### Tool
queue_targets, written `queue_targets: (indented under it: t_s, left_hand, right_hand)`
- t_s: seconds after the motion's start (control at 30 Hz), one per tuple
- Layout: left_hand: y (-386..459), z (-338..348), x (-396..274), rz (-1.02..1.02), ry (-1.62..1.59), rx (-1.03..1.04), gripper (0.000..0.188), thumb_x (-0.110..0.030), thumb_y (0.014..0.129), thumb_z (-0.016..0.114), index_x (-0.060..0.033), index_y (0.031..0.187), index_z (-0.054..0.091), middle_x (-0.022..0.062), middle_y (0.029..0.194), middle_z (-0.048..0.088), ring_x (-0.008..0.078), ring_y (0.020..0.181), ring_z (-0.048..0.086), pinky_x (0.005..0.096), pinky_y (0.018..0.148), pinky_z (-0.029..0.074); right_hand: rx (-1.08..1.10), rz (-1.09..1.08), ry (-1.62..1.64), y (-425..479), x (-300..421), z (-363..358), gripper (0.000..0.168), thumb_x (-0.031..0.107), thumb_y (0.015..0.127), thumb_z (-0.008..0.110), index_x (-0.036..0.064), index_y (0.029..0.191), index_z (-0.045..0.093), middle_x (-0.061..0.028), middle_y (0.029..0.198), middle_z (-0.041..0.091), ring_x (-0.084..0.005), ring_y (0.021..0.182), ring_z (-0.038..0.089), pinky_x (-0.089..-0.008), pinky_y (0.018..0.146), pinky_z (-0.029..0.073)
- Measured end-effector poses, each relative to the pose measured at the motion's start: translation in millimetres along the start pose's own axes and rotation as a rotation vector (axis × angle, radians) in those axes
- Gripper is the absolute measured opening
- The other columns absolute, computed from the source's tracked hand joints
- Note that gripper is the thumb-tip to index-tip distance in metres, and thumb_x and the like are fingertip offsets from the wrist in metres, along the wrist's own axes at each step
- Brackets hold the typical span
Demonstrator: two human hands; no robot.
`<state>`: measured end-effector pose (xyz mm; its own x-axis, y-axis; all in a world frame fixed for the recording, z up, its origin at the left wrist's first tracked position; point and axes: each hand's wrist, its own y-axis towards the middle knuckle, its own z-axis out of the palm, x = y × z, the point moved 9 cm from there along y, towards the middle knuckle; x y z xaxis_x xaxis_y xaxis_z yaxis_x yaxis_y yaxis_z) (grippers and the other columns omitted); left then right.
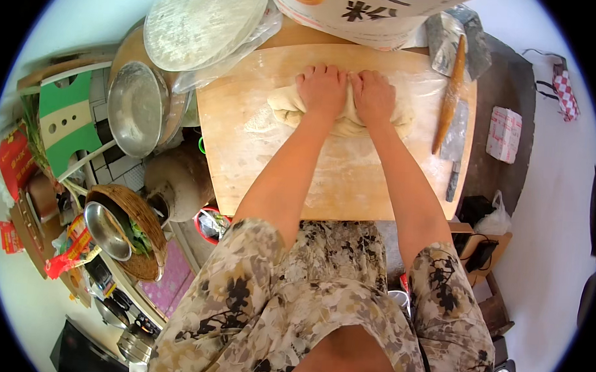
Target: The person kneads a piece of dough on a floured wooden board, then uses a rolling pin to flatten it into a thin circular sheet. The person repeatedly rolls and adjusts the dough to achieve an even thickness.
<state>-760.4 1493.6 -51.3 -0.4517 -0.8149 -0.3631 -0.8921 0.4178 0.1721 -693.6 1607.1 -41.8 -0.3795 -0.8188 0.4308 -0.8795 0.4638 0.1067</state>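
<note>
Both my hands press down side by side on a lump of pale dough (285,104), toward the far side of a floured wooden board (258,177). My left hand (324,90) lies over the dough's middle, fingers bent over its far edge. Close beside it, my right hand (375,97) bears on the right part of the dough, its fingers curled too. Folds show at both ends of the lump; the palms hide its centre. Loose flour (260,120) dusts the wood left of the dough.
A tapered wooden rolling pin (450,95) lies partly over a cleaver (456,130) along the board's right edge. Behind the board stand a large printed sack (330,15) and a round floured tray (205,25). At left are a metal basin (134,109) and a wicker basket (151,229).
</note>
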Motion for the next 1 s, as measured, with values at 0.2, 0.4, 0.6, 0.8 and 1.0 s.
queue_targets:
  t_s: [0.2,0.4,0.6,0.8,1.0]
  left_hand:
    - [-52,-59,-8,0.249,-0.276,0.38,0.032,-0.035,0.081,0.076,-0.013,0.102,0.067,0.0046,0.099,0.065,0.0278,0.104,0.058,0.0455,0.092,0.04]
    - [-93,-58,-20,0.37,-0.112,0.566,0.085,-0.037,0.074,0.084,-0.0183,0.146,0.043,0.0061,0.129,0.056,0.0279,0.123,0.052,0.0549,0.1,0.038]
    - [-116,-20,-17,0.353,0.074,0.643,0.111,-0.041,0.069,0.087,-0.0173,0.158,0.024,0.0069,0.142,0.051,0.027,0.131,0.049,0.0639,0.1,0.036]
    - [-105,-5,-14,0.302,0.166,0.742,0.094,-0.044,0.064,0.088,-0.0118,0.141,0.045,0.0083,0.133,0.058,0.027,0.126,0.053,0.0564,0.097,0.042]
    - [-86,-14,-13,0.36,0.057,1.026,0.089,-0.043,0.055,0.092,-0.009,0.13,0.057,0.0108,0.132,0.058,0.0292,0.125,0.054,0.0517,0.097,0.044]
  right_hand:
    - [0.399,-0.186,0.05,-50,32,-49,0.034,0.039,0.086,0.07,0.01,0.104,0.072,-0.017,0.111,0.063,-0.0364,0.103,0.06,-0.049,0.087,0.046]
    - [0.295,-0.29,-0.056,-103,40,-34,0.069,0.025,0.067,0.087,0.007,0.128,0.059,-0.0113,0.13,0.055,-0.0322,0.122,0.051,-0.0483,0.103,0.038]
    - [0.099,-0.408,-0.227,-123,39,-13,0.068,0.025,0.071,0.08,0.008,0.132,0.054,-0.0108,0.135,0.055,-0.0285,0.126,0.05,-0.0466,0.102,0.038]
    - [0.533,-0.215,-0.078,-102,32,-10,0.089,0.026,0.061,0.09,0.008,0.138,0.05,-0.0121,0.141,0.051,-0.0303,0.134,0.045,-0.0466,0.107,0.037]
    - [0.641,-0.259,-0.093,-96,40,7,0.073,0.021,0.061,0.087,0.009,0.126,0.056,-0.0127,0.122,0.056,-0.0333,0.117,0.053,-0.0465,0.099,0.042]
